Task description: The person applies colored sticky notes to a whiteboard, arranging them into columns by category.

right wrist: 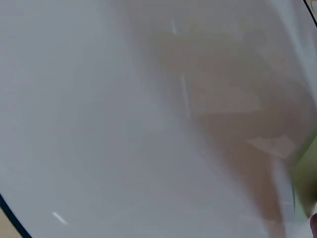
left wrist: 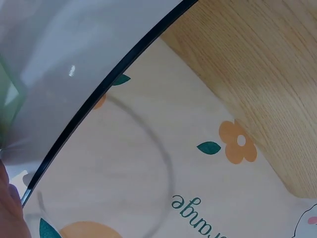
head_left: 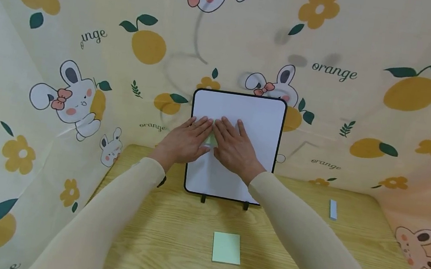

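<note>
A white board (head_left: 234,180) with a thin black frame stands upright at the back of the table on two small black feet. Against its face lies a pale green sticky note (head_left: 209,140), mostly hidden by both hands. My left hand (head_left: 187,142) rests on the note's left side with fingers straight and pointing up. From the right, my right hand (head_left: 234,148) presses with extended fingers, its fingertips close to the left ones. In the right wrist view the note (right wrist: 306,173) shows a lifted, bent lower part; the left wrist view catches only an edge of the note (left wrist: 9,101).
A square pale green sticky note pad (head_left: 227,248) lies on the wooden table (head_left: 168,242) in front of the board. Toward the right is a small light-blue bar (head_left: 333,210). Patterned cloth (head_left: 229,32) with oranges and rabbits hangs behind and at the sides.
</note>
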{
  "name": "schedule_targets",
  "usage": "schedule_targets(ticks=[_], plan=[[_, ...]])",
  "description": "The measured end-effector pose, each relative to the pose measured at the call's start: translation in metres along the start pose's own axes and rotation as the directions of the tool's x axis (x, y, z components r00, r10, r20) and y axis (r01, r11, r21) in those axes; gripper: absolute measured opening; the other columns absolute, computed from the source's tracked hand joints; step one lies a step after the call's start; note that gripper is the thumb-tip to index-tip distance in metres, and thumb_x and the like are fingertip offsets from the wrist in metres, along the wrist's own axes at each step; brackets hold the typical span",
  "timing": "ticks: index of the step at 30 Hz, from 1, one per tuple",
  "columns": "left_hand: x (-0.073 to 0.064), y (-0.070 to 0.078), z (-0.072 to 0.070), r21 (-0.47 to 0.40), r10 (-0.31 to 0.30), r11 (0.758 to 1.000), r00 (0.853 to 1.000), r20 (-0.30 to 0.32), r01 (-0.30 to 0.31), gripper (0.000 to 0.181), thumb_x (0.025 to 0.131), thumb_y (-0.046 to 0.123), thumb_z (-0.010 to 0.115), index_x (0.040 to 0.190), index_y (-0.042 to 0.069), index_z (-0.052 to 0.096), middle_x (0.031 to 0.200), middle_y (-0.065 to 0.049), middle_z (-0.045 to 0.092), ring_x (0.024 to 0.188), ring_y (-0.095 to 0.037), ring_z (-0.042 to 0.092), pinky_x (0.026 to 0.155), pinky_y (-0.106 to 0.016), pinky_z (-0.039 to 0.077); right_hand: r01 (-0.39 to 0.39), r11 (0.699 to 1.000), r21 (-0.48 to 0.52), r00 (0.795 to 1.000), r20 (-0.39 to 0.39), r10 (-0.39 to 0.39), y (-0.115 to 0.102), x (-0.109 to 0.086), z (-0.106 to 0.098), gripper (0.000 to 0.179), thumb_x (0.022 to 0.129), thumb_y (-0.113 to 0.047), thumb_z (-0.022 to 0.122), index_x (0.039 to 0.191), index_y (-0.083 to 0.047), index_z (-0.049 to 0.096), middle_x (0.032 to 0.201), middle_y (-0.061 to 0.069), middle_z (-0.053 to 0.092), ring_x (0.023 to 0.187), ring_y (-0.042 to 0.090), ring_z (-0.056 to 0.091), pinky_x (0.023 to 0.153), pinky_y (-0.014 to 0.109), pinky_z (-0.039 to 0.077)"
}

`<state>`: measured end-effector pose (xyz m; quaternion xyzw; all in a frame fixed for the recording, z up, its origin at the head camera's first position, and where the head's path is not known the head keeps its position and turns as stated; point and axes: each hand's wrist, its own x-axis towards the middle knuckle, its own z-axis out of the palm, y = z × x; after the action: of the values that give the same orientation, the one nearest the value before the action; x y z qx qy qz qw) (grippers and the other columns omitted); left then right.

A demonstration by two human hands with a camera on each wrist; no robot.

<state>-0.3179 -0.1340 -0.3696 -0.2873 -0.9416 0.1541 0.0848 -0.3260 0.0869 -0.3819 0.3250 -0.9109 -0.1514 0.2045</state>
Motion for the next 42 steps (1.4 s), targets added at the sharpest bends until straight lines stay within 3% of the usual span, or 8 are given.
schedule_targets(ticks=[2,11,18,25,28,33,37,42], plan=[[0.0,0.0,-0.001,0.006,-0.004,1.0,1.0,0.004,0.004,0.076,0.113,0.055,0.028,0.17,0.009,0.011,0.179,-0.005,0.006,0.166,-0.023,0.001,0.136,-0.045,0.002,0.011,1.0,0.002,1.0,0.005,-0.011,0.002,0.0,0.0,0.074,0.11,-0.046,0.049,0.168,-0.008,0.025,0.176,0.008,0.023,0.165,0.027,0.013,0.133,0.061,0.012],[0.0,-0.002,-0.001,0.014,-0.017,1.0,1.0,0.0,0.017,0.075,0.113,0.054,0.034,0.17,0.008,0.017,0.178,-0.007,0.014,0.166,-0.024,0.006,0.136,-0.043,0.003,-0.085,0.996,-0.019,0.995,0.046,0.086,0.017,-0.019,0.009,0.074,0.11,-0.049,0.046,0.168,-0.007,0.026,0.176,0.009,0.024,0.165,0.028,0.013,0.133,0.061,0.01],[0.013,0.01,-0.006,0.012,0.049,0.999,0.997,-0.056,-0.049,0.071,0.114,0.051,0.032,0.169,0.008,0.019,0.178,-0.007,0.015,0.166,-0.024,0.007,0.136,-0.043,0.007,-0.065,0.998,-0.026,0.997,0.031,0.066,0.012,-0.02,0.01,0.075,0.111,-0.05,0.044,0.168,-0.006,0.025,0.176,0.009,0.022,0.165,0.027,0.012,0.134,0.061,0.009],[0.0,0.008,0.007,0.058,0.074,0.996,0.997,-0.018,-0.073,0.072,0.113,0.051,0.035,0.169,0.008,0.02,0.178,-0.005,0.016,0.165,-0.024,0.011,0.136,-0.044,0.01,0.06,0.994,-0.086,0.996,0.067,-0.055,0.013,-0.044,0.025,0.078,0.11,-0.053,0.047,0.168,-0.007,0.022,0.176,0.007,0.019,0.166,0.025,0.009,0.134,0.059,0.008],[-0.006,0.004,0.015,0.057,0.097,0.994,0.995,-0.011,-0.097,0.071,0.114,0.051,0.035,0.169,0.009,0.02,0.178,-0.005,0.015,0.165,-0.023,0.011,0.136,-0.043,0.009,0.098,0.989,-0.109,0.995,0.031,-0.095,0.015,-0.05,0.029,0.074,0.11,-0.051,0.048,0.167,-0.007,0.03,0.174,0.007,0.027,0.165,0.025,0.016,0.134,0.057,0.011],[-0.007,0.004,0.016,0.047,0.103,0.994,0.995,-0.005,-0.103,0.071,0.114,0.051,0.035,0.169,0.01,0.02,0.178,-0.004,0.015,0.165,-0.023,0.011,0.136,-0.043,0.008,0.057,0.995,-0.08,0.997,-0.056,-0.062,0.014,-0.029,0.018,0.068,0.11,-0.047,0.049,0.163,-0.006,0.038,0.171,0.009,0.037,0.163,0.027,0.023,0.133,0.056,0.018],[-0.007,0.004,0.015,0.044,0.097,0.994,0.995,0.004,-0.097,0.07,0.114,0.051,0.034,0.169,0.01,0.022,0.178,-0.003,0.016,0.165,-0.022,0.011,0.136,-0.043,0.008,0.026,0.999,-0.022,1.0,0.001,-0.026,0.011,-0.007,0.006,0.072,0.111,-0.049,0.045,0.168,-0.008,0.027,0.176,0.008,0.024,0.165,0.027,0.012,0.134,0.059,0.011],[-0.005,0.001,0.011,0.029,0.082,0.996,0.997,-0.002,-0.082,0.067,0.114,0.049,0.034,0.168,0.009,0.027,0.176,-0.005,0.021,0.165,-0.023,0.015,0.136,-0.044,0.009,-0.027,0.999,-0.037,0.998,0.052,0.029,0.011,-0.005,0.003,0.073,0.111,-0.049,0.045,0.168,-0.009,0.026,0.176,0.006,0.022,0.165,0.027,0.012,0.133,0.061,0.01]])
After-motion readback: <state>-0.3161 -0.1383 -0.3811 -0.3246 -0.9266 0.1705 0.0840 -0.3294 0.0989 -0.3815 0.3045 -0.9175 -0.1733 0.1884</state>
